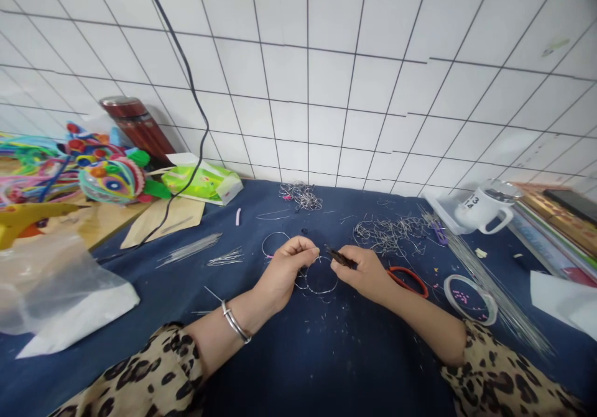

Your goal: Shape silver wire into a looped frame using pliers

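My left hand (290, 266) pinches a thin wire ring (321, 293) at its upper left, just above the dark blue cloth. My right hand (364, 272) is closed round the dark head of a pair of pliers (344, 258), whose tips point up and left, close to the ring. Past that hand, a red-orange pliers handle (410, 278) sticks out to the right. A second wire loop (276, 235) with a pink spot lies left of my left hand. Fine wire strands below my fingers are too thin to follow.
Tangled wire (392, 233) lies at right, another tangle (301, 196) behind. Straight wires (499, 299) run beside a round dish of pink beads (471, 300) and a white mug (487, 206). At left are wire bundles (191, 249), a plastic bag (51, 286) and a yellow glue gun (28, 215).
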Action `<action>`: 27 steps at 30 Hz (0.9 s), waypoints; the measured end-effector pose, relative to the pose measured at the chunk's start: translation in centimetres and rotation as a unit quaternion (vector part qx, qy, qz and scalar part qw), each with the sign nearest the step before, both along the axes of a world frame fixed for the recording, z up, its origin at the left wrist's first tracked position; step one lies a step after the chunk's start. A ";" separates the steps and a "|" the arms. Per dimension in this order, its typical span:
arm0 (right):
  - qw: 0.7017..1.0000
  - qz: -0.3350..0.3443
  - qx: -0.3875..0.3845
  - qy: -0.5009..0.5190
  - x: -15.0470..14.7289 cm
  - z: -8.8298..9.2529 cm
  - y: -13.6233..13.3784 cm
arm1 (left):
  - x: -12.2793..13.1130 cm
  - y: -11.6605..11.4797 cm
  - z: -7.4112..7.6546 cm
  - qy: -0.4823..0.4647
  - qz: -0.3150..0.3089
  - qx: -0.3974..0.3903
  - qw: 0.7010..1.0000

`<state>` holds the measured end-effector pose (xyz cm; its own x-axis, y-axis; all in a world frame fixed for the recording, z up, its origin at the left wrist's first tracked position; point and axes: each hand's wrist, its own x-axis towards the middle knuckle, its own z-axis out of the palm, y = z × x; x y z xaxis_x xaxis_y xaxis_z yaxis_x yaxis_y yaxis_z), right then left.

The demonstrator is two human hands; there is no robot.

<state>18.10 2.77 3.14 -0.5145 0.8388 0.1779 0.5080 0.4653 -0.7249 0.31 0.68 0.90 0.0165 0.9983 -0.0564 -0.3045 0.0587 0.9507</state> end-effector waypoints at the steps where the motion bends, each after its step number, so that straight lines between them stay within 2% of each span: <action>1: 1.000 -0.001 -0.002 -0.001 0.0 0.0 -0.1 | 0.0 0.0 0.0 0.001 0.003 0.001 1.000; 9: 1.000 0.006 0.007 0.012 -0.2 0.1 -0.2 | 0.6 -0.1 0.3 -0.006 0.021 0.023 1.000; 20: 0.999 -0.014 -0.044 0.028 0.1 -0.1 -0.3 | 0.7 -0.2 0.2 0.000 0.040 0.065 0.997; 27: 0.995 -0.031 -0.085 0.052 -0.2 0.2 -0.8 | 0.5 -0.6 0.9 0.039 0.058 0.085 0.994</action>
